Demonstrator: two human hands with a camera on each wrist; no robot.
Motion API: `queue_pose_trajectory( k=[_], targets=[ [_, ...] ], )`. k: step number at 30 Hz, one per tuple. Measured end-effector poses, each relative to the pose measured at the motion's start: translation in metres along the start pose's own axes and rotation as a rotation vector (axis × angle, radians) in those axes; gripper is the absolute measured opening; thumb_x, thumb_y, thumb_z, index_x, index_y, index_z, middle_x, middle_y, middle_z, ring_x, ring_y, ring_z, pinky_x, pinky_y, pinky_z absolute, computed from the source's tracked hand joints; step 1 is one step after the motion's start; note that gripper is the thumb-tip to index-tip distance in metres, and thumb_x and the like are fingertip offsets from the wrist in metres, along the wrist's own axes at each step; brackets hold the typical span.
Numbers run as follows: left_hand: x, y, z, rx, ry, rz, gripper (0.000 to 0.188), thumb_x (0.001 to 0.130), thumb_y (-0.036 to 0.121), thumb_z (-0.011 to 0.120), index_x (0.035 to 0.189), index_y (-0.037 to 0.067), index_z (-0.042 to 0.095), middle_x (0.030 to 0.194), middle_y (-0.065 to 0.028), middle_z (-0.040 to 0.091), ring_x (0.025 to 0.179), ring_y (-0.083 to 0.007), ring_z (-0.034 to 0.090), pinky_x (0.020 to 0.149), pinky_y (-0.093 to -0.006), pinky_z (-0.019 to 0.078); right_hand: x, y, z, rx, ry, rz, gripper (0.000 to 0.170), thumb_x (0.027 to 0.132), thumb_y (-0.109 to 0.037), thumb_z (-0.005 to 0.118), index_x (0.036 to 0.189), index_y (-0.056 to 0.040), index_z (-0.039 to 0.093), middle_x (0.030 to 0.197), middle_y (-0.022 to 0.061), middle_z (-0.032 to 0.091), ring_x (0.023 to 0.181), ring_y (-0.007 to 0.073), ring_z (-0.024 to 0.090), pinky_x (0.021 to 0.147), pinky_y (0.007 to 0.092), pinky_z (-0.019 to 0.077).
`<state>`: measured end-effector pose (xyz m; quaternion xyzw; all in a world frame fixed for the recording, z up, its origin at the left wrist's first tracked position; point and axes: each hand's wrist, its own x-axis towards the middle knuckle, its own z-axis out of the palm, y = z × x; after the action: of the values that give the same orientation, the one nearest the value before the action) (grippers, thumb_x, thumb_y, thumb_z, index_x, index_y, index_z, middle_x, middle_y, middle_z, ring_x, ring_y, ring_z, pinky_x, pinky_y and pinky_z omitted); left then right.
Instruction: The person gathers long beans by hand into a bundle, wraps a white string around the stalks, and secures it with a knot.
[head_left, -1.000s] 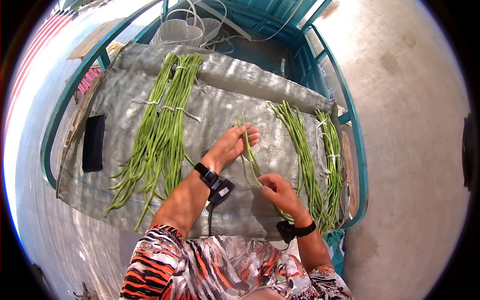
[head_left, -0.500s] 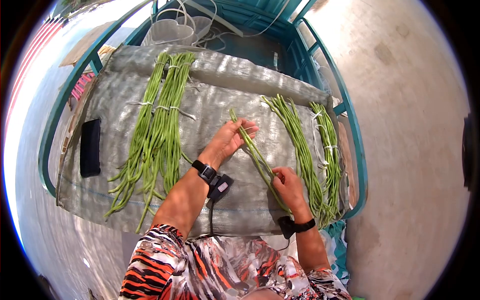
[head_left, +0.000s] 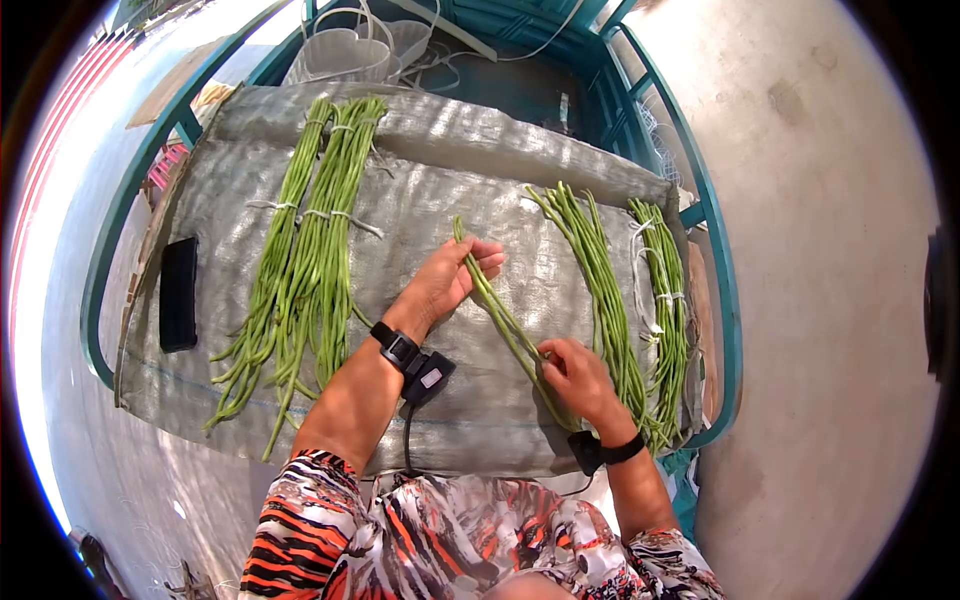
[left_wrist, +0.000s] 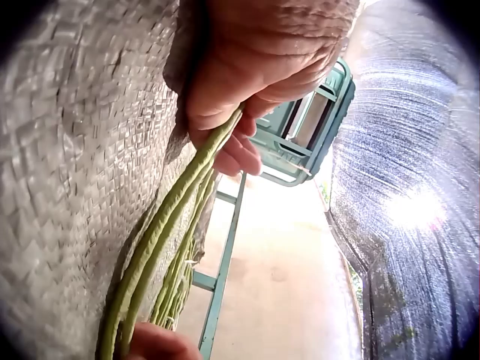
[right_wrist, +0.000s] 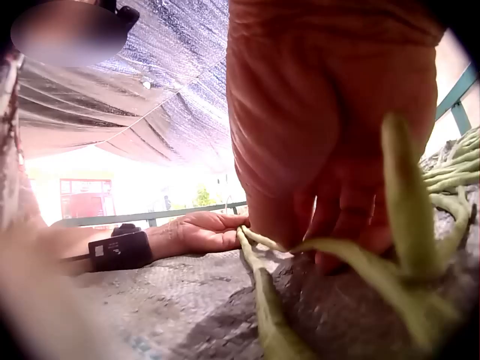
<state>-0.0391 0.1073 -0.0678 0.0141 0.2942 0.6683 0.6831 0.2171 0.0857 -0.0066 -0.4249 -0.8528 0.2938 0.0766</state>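
In the head view a few long green beans (head_left: 500, 318) slant across the grey woven sheet (head_left: 440, 200). My left hand (head_left: 448, 278) pinches them near their upper ends between thumb and fingers; the left wrist view shows the beans (left_wrist: 171, 206) running down from that hand (left_wrist: 262, 67). Lower down, my right hand (head_left: 580, 378) has its fingers curled on the beans near their middle. In the right wrist view this hand (right_wrist: 330, 127) hides part of them. A loose bunch of beans (head_left: 600, 280) lies just right of my right hand.
Tied bean bundles lie at the left (head_left: 325, 220) and far right (head_left: 662, 300). A black phone (head_left: 178, 294) rests at the left edge. Teal rails (head_left: 722, 300) flank the sheet; white baskets (head_left: 340, 58) stand beyond it.
My right hand has moved up and right from its place a second ago, and more of the beans show between my hands. My left hand has shifted slightly left, still pinching their upper ends.
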Motion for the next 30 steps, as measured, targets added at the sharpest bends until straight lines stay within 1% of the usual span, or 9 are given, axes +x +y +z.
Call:
queue_pose_trajectory(
  k=[3,4,7,8,11,12,15,22,30],
  targets=[
    [0.016,-0.004,-0.026,-0.007,-0.185,0.047,0.022,0.1,0.016,0.043,0.113,-0.002,0.046,0.072,-0.0011,0.05,0.066,-0.0133,0.051,0.069,-0.033,0.0493,0.014,0.007,-0.019,-0.02,0.086,0.038,0.02,0.084,-0.015,0.062,0.103,-0.0081,0.062,0.089,0.0092,0.06,0.078,0.025,0.062,0.07,0.0349,0.0488],
    [0.01,-0.002,-0.015,0.004,-0.116,0.062,0.025,0.101,0.017,0.044,0.115,-0.003,0.046,0.068,0.0021,0.041,0.06,-0.0097,0.043,0.063,-0.0303,0.0449,0.024,0.015,-0.021,-0.003,0.161,0.073,0.023,0.084,-0.017,0.064,0.105,-0.0092,0.062,0.092,0.009,0.061,0.083,0.0274,0.062,0.072,0.0358,0.0497],
    [0.012,0.0,-0.019,0.064,-0.178,-0.001,0.026,0.101,0.018,0.044,0.115,-0.002,0.047,0.067,0.0024,0.039,0.059,-0.0099,0.041,0.063,-0.0301,0.0448,0.059,0.041,-0.026,-0.347,0.52,-0.055,0.023,0.082,-0.015,0.066,0.103,-0.0064,0.062,0.091,0.0113,0.062,0.082,0.0305,0.061,0.071,0.0407,0.0494],
    [0.02,-0.002,-0.033,0.006,-0.29,-0.019,0.027,0.101,0.02,0.043,0.114,-0.003,0.049,0.072,-0.0011,0.05,0.066,-0.013,0.052,0.069,-0.0334,0.051,0.068,0.052,-0.026,-0.387,0.508,-0.017,0.022,0.081,-0.016,0.067,0.101,-0.0079,0.062,0.092,0.0105,0.062,0.085,0.0307,0.061,0.072,0.0417,0.0494],
    [0.003,0.002,-0.006,0.104,-0.052,-0.016,0.028,0.099,0.02,0.048,0.111,-0.005,0.053,0.089,-0.0111,0.063,0.086,-0.024,0.064,0.081,-0.0401,0.0555,0.091,0.073,-0.024,-0.476,0.466,0.069,0.019,0.079,-0.018,0.069,0.095,-0.0111,0.061,0.093,0.0088,0.062,0.088,0.0307,0.06,0.072,0.0442,0.049],
    [0.006,0.003,-0.01,0.083,-0.113,-0.035,0.029,0.098,0.02,0.049,0.108,-0.007,0.053,0.114,-0.0253,0.058,0.107,-0.0358,0.06,0.092,-0.0463,0.0531,0.096,0.076,-0.022,-0.485,0.45,0.09,0.018,0.079,-0.019,0.069,0.093,-0.0113,0.061,0.093,0.0085,0.062,0.088,0.0305,0.06,0.071,0.0448,0.0488],
    [0.011,0.002,-0.014,0.102,-0.17,-0.047,0.031,0.098,0.019,0.048,0.113,-0.008,0.05,0.124,-0.0308,0.05,0.112,-0.0382,0.056,0.092,-0.0466,0.0526,0.101,0.078,-0.02,-0.506,0.423,0.136,0.017,0.078,-0.02,0.068,0.088,-0.0102,0.059,0.091,0.0087,0.062,0.085,0.0304,0.06,0.07,0.0439,0.0484],
    [0.011,0.001,-0.014,0.088,-0.179,-0.057,0.047,0.098,0.02,0.05,0.129,-0.012,0.037,0.131,-0.0336,0.043,0.118,-0.0402,0.052,0.098,-0.0455,0.0487,0.081,0.017,-0.02,0.261,0.262,0.193,0.021,0.082,-0.021,0.065,0.088,-0.0024,0.059,0.072,0.0097,0.062,0.064,0.021,0.059,0.062,0.0335,0.0468],
    [0.016,-0.002,-0.02,-0.011,-0.187,-0.08,0.046,0.099,0.02,0.045,0.133,-0.009,0.033,0.131,-0.0299,0.045,0.118,-0.0386,0.052,0.097,-0.0469,0.0482,0.049,-0.019,0.024,0.404,0.012,0.197,0.021,0.084,-0.023,0.063,0.09,-0.0033,0.059,0.076,0.0111,0.065,0.067,0.0216,0.062,0.064,0.0338,0.0483]
  ],
)
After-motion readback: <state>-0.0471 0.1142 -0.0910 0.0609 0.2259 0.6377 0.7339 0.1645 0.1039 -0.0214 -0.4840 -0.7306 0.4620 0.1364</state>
